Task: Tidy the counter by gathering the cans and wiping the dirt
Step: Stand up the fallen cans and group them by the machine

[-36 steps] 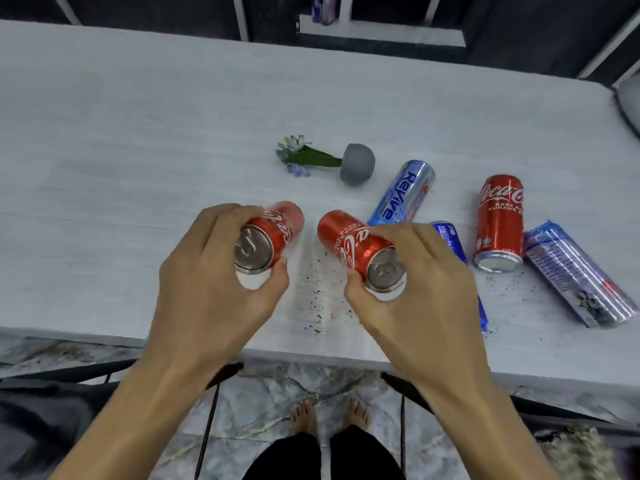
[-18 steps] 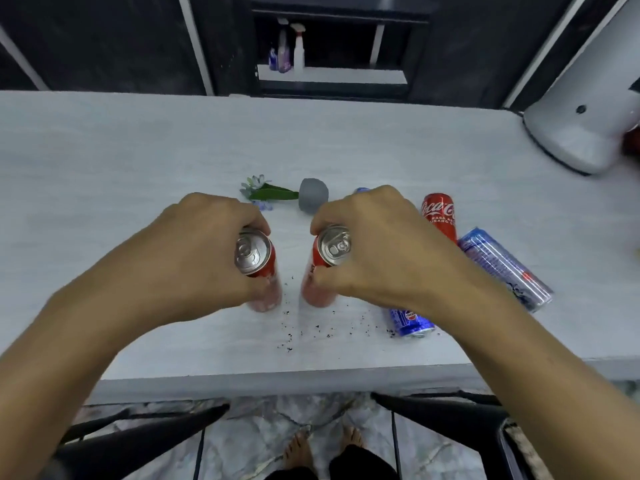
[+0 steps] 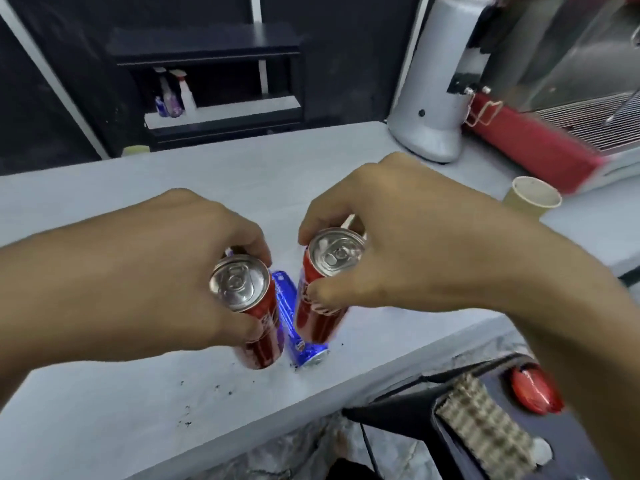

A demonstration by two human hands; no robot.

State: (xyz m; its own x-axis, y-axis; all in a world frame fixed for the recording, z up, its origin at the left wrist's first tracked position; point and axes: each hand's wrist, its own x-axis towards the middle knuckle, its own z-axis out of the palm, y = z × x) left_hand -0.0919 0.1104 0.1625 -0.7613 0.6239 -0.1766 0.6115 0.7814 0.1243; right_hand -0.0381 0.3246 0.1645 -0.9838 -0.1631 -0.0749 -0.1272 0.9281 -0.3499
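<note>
So both red cans have gone from lying sideways in the hands a second ago to standing pretty much upright now, tops facing up at the camera. The view has also swung right: the little flower and grey ball are out of sight, and a grey appliance, a paper cup and a red-based machine have come into view. My read is the cans are being carried toward that side to get grouped, so the gathering part has only just started.

The left hand is closed around the left red can, fingers curled round its upper body. Its long axis runs near vertical, pull-tab end up, base near the counter; can't tell if it's touching or just above. The right hand is wrapped round the right red can the same way, and that one leans a bit, top tipped away and to the right, and it's blurred, so probably moving.

Between them a blue can lies flat on the counter, long axis running front to back, one silver end pointing at the near edge. Dark dirt specks sit scattered by the front edge, not wiped yet. A checked cloth lies on something dark below the counter.
</note>
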